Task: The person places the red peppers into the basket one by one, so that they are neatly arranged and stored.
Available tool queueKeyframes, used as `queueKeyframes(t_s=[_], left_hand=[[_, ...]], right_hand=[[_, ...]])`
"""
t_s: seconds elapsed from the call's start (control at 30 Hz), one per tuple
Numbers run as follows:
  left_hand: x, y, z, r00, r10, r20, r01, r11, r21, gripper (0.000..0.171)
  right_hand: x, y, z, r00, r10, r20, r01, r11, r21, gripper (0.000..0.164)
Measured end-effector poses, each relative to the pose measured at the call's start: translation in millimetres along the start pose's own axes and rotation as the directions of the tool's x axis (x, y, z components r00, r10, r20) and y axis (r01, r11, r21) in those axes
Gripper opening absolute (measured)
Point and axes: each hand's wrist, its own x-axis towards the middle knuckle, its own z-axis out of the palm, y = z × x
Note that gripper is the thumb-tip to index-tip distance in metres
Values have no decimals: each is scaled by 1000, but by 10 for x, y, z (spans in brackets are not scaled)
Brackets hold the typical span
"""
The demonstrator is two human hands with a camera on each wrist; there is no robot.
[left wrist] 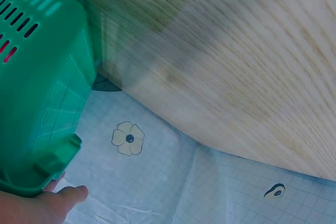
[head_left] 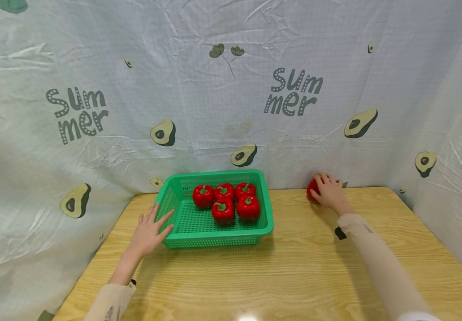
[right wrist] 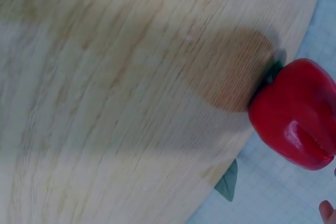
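Note:
My right hand point(head_left: 329, 194) grips a red bell pepper point(head_left: 312, 191) at the table's back edge, fingers over its top and thumb across its near side. In the right wrist view this bell pepper point(right wrist: 296, 114) has its green stem toward the table, and a fingertip point(right wrist: 326, 212) shows beside it. My left hand point(head_left: 148, 232) lies with spread fingers at the left rim of a green plastic basket point(head_left: 212, 233). Several red bell peppers point(head_left: 224, 212) stand in its middle and right part, stems up. In the left wrist view, fingers point(left wrist: 71, 198) show at the basket's rim point(left wrist: 31, 188).
The wooden table point(head_left: 295, 267) carries the basket left of centre at the back. A white cloth point(head_left: 199, 102) printed with avocados and lettering hangs behind the table and along both sides. Table surface lies between the basket and the right hand.

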Motion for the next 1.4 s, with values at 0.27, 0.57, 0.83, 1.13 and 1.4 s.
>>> queueKeyframes(t_s=[0.27,0.57,0.83,1.13,1.4], left_hand=[[0,14,-4,1000,-4,2,4,1000,-4,48],[4,4,-8,1000,-5,5,5,1000,-11,48],[2,-6,5,1000,0,3,0,1000,-19,48],[7,-17,13,1000,4,-7,-4,1000,-9,47],[6,-11,17,1000,3,-12,-3,1000,-9,47]], right_hand=[[43,33,26,995,37,90,-34,999,-32,53],[51,59,54,990,28,140,-22,999,-41,62],[18,73,12,989,-6,146,18,997,-76,70],[-18,107,12,988,-114,106,134,971,-197,82],[-29,138,63,976,-206,63,216,930,-299,77]])
